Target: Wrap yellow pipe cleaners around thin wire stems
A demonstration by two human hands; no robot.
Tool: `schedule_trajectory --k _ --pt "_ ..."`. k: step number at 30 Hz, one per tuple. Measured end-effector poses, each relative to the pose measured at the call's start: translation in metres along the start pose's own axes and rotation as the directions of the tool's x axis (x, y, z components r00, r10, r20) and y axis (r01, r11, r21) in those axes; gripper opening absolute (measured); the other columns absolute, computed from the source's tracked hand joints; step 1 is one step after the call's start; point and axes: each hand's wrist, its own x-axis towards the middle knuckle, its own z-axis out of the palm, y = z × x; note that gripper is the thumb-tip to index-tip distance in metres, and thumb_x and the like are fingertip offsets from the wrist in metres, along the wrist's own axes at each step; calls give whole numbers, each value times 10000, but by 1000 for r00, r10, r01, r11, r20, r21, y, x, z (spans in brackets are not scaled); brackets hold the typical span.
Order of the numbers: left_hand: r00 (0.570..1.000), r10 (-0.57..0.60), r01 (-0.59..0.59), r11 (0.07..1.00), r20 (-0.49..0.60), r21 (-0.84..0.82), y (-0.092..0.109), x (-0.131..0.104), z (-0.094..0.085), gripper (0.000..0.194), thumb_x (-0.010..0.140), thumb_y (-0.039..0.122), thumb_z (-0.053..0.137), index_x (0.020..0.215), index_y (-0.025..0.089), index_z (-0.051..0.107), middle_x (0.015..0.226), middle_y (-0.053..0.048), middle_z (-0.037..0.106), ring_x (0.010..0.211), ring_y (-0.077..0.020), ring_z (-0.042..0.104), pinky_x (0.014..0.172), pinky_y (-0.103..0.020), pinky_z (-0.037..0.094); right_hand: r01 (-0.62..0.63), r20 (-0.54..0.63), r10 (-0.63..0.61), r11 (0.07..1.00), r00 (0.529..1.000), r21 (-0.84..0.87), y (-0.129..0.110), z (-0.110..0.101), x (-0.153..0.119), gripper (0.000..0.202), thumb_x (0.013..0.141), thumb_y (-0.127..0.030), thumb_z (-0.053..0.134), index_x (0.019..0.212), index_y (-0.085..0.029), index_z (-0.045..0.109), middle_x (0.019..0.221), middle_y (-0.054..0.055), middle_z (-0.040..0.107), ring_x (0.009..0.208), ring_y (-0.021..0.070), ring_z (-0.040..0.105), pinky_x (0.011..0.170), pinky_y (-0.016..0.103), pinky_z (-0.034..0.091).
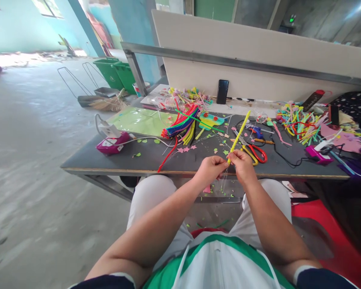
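Observation:
A yellow pipe cleaner [240,131] slants up and away from my two hands, above the front edge of the table. Its lower end is pinched by my right hand [242,163]. Close against it, my left hand [212,168] also has its fingertips closed on that lower end. Thin pale strands hang below the fingers; what they are I cannot make out. Just beyond my right hand lie scissors with red handles [258,153] and a tool with yellow handles [250,155], on the dark table [132,160].
A bundle of colourful pipe cleaners [182,124] lies left of centre; another pile [301,124] is at the right. A black phone [222,91] leans against the back board. Magenta power sockets [112,143] with a cable sit at the left, with green paper scraps nearby.

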Motion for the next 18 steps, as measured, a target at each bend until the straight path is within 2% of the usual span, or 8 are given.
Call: schedule_trajectory --k 4,7,14,18 --pt "992 5 25 972 129 -233 1 -3 0 261 715 369 693 694 133 584 476 40 488 400 -57 427 409 -183 359 -39 39 33 987 999 156 -5 2 -3 168 710 -329 706 633 -189 657 599 -18 541 554 102 403 533 247 320" --pt "985 -8 68 935 170 -349 3 -5 0 287 695 368 714 649 129 563 510 31 489 417 -58 435 397 -181 351 -78 69 61 956 996 282 -9 7 -6 192 700 -340 724 625 -182 644 619 -12 539 552 98 415 517 242 333" --pt "963 -64 200 824 262 -531 0 -5 7 295 648 342 750 663 112 566 522 22 495 398 -42 392 362 -167 280 -137 183 57 877 981 461 -16 16 -12 294 724 -413 722 605 -188 576 637 -11 469 556 102 407 469 235 335" --pt "938 -41 246 776 343 -580 -1 -9 12 290 649 333 748 669 118 556 518 39 460 396 -39 369 356 -171 287 -121 242 0 867 970 483 -17 14 -13 318 735 -432 712 591 -197 554 638 -19 439 568 103 415 542 255 397"
